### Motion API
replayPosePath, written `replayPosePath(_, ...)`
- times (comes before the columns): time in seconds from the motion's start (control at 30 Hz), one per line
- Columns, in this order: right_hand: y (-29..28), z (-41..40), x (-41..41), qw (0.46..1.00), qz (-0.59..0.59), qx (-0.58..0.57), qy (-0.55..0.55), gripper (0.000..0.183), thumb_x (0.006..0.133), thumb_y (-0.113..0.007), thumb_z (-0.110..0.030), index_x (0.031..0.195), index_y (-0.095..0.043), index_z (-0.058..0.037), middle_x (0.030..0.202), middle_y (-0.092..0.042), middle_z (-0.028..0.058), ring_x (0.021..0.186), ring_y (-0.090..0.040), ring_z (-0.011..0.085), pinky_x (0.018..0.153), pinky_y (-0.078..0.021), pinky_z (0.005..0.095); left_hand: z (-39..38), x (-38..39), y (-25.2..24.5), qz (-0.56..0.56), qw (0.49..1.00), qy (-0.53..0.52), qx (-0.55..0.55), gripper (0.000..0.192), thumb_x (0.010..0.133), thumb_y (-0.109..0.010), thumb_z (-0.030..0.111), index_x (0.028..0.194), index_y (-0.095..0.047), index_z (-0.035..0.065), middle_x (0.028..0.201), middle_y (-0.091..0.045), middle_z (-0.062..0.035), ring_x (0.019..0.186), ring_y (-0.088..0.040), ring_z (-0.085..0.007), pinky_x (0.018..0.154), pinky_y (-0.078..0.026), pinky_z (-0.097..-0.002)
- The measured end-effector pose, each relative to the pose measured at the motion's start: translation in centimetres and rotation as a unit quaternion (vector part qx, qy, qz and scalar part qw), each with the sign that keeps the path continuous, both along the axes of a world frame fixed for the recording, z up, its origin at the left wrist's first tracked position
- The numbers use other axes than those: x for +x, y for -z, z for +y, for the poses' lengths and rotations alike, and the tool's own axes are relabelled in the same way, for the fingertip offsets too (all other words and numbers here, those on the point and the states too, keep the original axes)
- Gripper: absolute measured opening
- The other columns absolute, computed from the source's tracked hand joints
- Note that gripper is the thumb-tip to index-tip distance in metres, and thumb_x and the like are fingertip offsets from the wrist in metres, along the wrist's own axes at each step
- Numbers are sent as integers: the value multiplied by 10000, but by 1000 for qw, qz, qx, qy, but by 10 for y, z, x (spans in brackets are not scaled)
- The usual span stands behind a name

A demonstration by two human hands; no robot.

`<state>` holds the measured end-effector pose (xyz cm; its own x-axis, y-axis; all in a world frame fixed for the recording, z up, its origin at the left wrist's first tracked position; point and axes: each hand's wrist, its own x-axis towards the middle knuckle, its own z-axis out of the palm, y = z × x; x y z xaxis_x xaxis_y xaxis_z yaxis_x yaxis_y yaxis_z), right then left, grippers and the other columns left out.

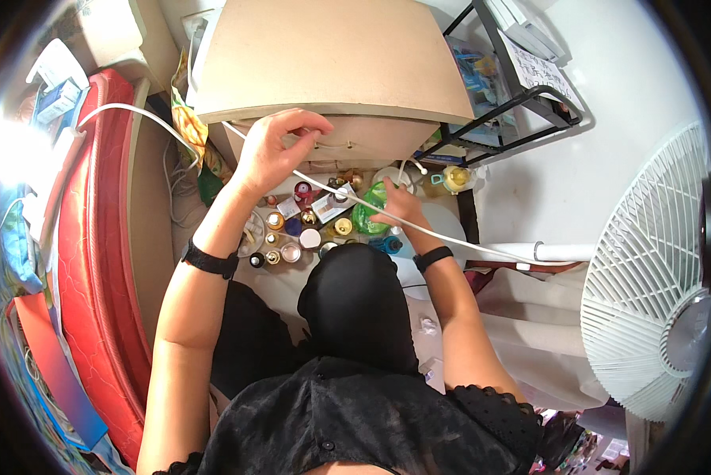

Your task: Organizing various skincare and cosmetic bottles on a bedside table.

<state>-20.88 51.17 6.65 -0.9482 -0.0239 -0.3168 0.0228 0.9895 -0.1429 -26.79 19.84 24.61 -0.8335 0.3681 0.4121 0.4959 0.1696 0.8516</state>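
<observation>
My left hand (pixel 281 145) is raised in front of the wooden cabinet's drawer (pixel 385 133), its fingers loosely curled and a small gap left to the thumb. I see nothing held in it. A white cable (pixel 450 239) runs behind that hand and slants down to the right, crossing near my right wrist. Lower down, my right hand (pixel 402 205) grips the right side of a translucent green plastic container (pixel 364 214) at floor level. Left of it stand several cosmetic bottles and jars, among them a round pale-lidded jar (pixel 310 238) and a white box (pixel 333 205).
A white fan (pixel 640 279) stands at the right. Behind is a black metal rack (pixel 504 107), with a yellow bottle (pixel 455 178) below it. A red mattress (pixel 94 249) lines the left side, near a bright lamp (pixel 14 151). My black-clad knee (pixel 355 291) rises beside the jars.
</observation>
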Motion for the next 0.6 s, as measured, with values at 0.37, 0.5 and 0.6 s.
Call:
replayPosePath(0.37, -172, -9, 191, 990, -88, -43, 106, 1039, 541, -868, -372, 1402, -357, -92, 1136, -586, 264, 1015, -604, 421, 867, -496, 460, -2, -7, 8, -110, 971, 73, 198, 160, 868, -572, 12, 994, -670, 10, 907, -670, -11, 811, -570, -48, 767, -464, -214)
replayPosePath(0.5, -281, -67, 199, 968, 60, -236, 55, 1022, 528, -875, -291, 1397, -372, -98, 1185, -575, 192, 1085, -588, 361, 932, -473, 412, 3, 5, -13, -164, 939, 188, 235, 191, 899, -626, 144, 1047, -652, 25, 985, -658, -7, 936, -596, -86, 851, -469, -239)
replayPosePath(0.6, -308, -114, 160, 928, 242, -282, -23, 959, 560, -862, -249, 1378, -395, -68, 1280, -520, 177, 1125, -566, 336, 947, -466, 393, -4, 22, -23, -301, 850, 350, 253, 702, 838, -675, 455, 1358, -435, 48, 1290, -532, -113, 1225, -493, -198, 1013, -418, -363)
